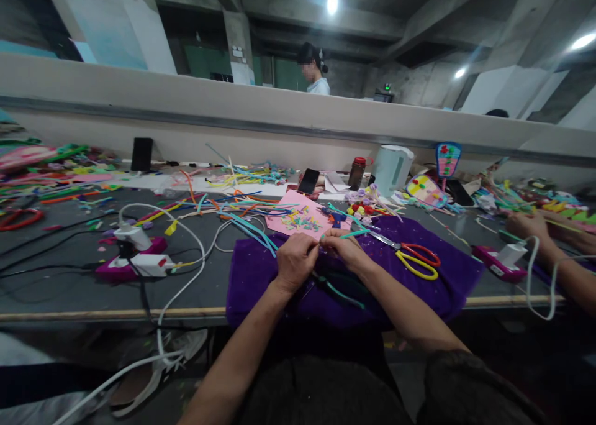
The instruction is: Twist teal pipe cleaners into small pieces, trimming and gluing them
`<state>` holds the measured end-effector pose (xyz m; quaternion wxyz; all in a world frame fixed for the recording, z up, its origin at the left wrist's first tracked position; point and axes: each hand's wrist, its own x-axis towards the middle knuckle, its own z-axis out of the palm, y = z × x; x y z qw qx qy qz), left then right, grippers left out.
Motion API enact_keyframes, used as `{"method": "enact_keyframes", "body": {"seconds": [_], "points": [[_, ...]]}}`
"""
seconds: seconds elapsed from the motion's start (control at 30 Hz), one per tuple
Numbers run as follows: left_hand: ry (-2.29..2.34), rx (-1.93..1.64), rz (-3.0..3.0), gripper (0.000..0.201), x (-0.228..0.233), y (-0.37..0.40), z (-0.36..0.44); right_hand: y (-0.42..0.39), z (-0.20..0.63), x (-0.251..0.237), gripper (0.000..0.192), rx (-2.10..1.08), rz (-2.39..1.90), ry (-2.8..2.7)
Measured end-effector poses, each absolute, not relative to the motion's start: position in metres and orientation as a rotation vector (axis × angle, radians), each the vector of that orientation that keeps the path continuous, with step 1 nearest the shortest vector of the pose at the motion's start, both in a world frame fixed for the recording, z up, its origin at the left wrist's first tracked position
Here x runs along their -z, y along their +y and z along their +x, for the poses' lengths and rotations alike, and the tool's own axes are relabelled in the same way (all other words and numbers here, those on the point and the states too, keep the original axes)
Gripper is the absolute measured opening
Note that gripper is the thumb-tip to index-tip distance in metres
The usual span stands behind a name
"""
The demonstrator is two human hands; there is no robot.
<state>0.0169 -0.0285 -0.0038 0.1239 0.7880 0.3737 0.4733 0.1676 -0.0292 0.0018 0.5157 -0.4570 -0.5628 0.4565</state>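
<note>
Both hands' fingers (pixel 311 246) curl inward, hiding where they pinch the teal strip (pixel 354 233)

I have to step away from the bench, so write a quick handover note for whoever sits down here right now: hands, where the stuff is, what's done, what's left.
Left hand and right hand are both closed on a teal strip, pinching it together above the purple cloth.
Scissors with red and yellow handles lie open on the cloth, right of the hands, untouched.
Pink sheet with small coloured bits sits just beyond the hands; loose strips lie to its left.
Done: cannot tell from this view.
Left: the strip is in mid-handling; plenty of loose strips remain.
</note>
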Motion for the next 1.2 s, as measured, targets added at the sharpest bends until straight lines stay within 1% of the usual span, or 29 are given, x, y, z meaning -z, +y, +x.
{"method": "enact_keyframes", "body": {"seconds": [0.1,0.17,0.23,0.33,0.37,0.43,0.5,0.53,0.73,0.83,0.9,0.97,1.07,1.13,1.2], "points": [[1.142,-1.381,2.483,0.013,0.005,-0.031,0.019,-0.023,0.169,0.004,0.018,-1.268,-1.125,-1.260],[1.153,-1.349,2.375,0.014,0.005,-0.029,0.018,-0.023,0.174,0.005,0.018,-1.266,-1.123,-1.320],[1.116,-1.269,2.106,0.016,0.005,-0.025,0.017,-0.025,0.178,0.003,0.020,-1.143,-1.077,-1.451],[0.962,-1.036,1.611,0.022,0.004,-0.019,0.012,-0.031,0.182,-0.003,0.044,-0.816,-0.984,-1.692],[0.919,-0.968,1.478,0.023,0.004,-0.017,0.011,-0.033,0.183,-0.005,0.047,-0.707,-0.963,-1.763],[0.871,-0.888,1.309,0.023,0.003,-0.016,0.008,-0.035,0.185,-0.008,0.038,-0.539,-0.922,-1.886],[0.850,-0.867,1.255,0.023,0.002,-0.017,0.007,-0.036,0.185,-0.008,0.025,-0.429,-0.873,-1.967],[0.843,-0.864,1.250,0.022,0.001,-0.017,0.007,-0.035,0.186,-0.008,0.021,-0.397,-0.855,-1.995],[0.814,-0.870,1.328,0.022,0.000,-0.020,0.009,-0.036,0.185,-0.006,0.014,-0.358,-0.873,-2.046],[0.811,-0.980,1.506,0.019,0.002,-0.021,0.010,-0.037,0.181,-0.007,0.014,-0.457,-0.953,-1.953],[0.872,-1.119,1.767,0.015,0.003,-0.024,0.012,-0.036,0.178,-0.006,0.021,-0.661,-1.065,-1.786],[0.951,-1.254,2.099,0.012,0.004,-0.027,0.014,-0.035,0.176,-0.005,0.026,-0.929,-1.161,-1.573],[1.021,-1.333,2.436,0.014,0.005,-0.031,0.017,-0.033,0.174,-0.005,0.025,-1.222,-1.207,-1.365],[1.045,-1.316,2.435,0.014,0.007,-0.031,0.017,-0.032,0.174,-0.005,0.025,-1.273,-1.209,-1.344],[1.038,-1.255,2.259,0.013,0.007,-0.028,0.017,-0.032,0.176,-0.005,0.027,-1.247,-1.194,-1.390]]}}
